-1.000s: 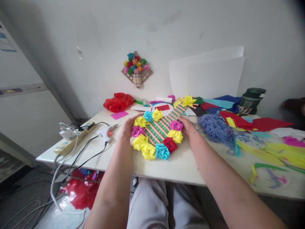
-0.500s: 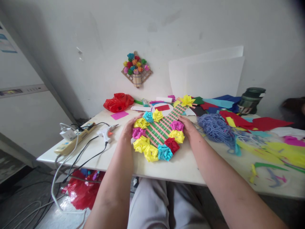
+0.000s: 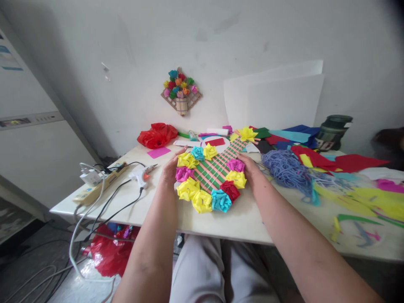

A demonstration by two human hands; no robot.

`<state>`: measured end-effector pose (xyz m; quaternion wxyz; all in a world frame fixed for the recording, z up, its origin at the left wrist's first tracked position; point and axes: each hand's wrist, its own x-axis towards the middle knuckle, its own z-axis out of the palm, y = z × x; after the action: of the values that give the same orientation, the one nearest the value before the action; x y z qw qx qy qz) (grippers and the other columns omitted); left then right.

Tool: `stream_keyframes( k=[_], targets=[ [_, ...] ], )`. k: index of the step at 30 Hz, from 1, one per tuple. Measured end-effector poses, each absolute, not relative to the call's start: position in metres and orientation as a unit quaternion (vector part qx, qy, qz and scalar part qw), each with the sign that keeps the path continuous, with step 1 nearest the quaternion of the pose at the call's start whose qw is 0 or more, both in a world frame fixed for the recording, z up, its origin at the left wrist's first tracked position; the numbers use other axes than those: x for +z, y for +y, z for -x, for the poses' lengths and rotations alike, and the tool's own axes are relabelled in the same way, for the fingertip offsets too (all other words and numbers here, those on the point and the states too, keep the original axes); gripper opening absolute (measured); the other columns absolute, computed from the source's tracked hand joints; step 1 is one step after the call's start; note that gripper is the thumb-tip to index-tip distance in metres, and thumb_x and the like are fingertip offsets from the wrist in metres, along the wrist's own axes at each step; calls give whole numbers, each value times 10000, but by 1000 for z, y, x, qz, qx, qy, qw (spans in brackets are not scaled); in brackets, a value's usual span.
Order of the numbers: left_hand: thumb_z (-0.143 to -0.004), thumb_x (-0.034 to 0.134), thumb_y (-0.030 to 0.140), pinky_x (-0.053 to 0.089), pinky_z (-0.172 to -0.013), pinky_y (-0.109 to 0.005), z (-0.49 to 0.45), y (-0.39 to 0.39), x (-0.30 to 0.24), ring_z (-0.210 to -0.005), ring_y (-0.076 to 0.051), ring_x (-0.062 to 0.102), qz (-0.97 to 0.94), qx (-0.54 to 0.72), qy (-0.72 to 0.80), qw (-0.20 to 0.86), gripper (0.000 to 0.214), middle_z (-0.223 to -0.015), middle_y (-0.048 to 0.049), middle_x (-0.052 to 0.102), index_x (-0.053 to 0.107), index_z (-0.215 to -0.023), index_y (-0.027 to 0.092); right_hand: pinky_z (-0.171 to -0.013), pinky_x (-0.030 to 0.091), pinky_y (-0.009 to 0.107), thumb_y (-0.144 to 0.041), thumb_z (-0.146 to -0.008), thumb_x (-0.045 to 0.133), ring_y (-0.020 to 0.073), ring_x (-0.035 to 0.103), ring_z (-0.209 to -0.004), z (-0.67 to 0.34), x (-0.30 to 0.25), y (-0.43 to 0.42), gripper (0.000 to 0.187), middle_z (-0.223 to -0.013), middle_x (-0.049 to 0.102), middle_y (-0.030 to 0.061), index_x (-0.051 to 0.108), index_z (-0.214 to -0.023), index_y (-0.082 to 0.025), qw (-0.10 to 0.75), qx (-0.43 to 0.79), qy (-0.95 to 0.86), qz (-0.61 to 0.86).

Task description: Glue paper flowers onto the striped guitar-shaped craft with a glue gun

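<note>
A woven green-and-pink paper mat (image 3: 213, 170), ringed with yellow, pink, blue and red paper flowers, lies on the white table (image 3: 240, 219) in front of me. My left hand (image 3: 170, 168) grips its left edge beside the yellow and pink flowers. My right hand (image 3: 251, 166) grips its right edge next to a pink and a yellow flower. One yellow flower (image 3: 248, 134) sits at the mat's far tip. Both hands have fingers curled against the mat's sides.
A white glue gun (image 3: 140, 174) and a power strip (image 3: 94, 183) with cables lie at the left. Blue yarn (image 3: 285, 170), coloured paper sheets (image 3: 315, 153) and scraps crowd the right. A red bag (image 3: 157, 134) and a dark jar (image 3: 333, 132) stand at the back.
The mat has shifted slightly to the right and lifted a little at its near end, with both hands staying on its sides.
</note>
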<state>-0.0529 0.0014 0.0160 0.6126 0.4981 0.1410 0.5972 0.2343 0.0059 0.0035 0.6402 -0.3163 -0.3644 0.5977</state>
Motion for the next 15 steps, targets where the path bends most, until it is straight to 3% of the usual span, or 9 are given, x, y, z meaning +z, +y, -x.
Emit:
stream_keyframes(
  k=[5, 15],
  targets=[
    [-665, 691, 295, 336, -1041, -413, 55, -2, 15, -1272, -290, 377, -519, 593, 121, 603, 544, -1413, -38, 386, 550, -1187, 238, -561, 496, 278, -268, -686, 641, 144, 595, -525, -233, 4, -3, 114, -547, 601, -35, 550, -724, -211, 620, 614, -363, 327],
    [-702, 612, 552, 389, -993, -396, 36, -14, 18, -1263, -269, 395, -463, 585, 153, 648, 615, -1339, -42, 482, 504, -1241, 275, -515, 462, 297, -276, -700, 624, 158, 566, -479, -231, 1, 0, 92, -503, 582, -26, 552, -710, -219, 623, 611, -358, 332]
  ],
)
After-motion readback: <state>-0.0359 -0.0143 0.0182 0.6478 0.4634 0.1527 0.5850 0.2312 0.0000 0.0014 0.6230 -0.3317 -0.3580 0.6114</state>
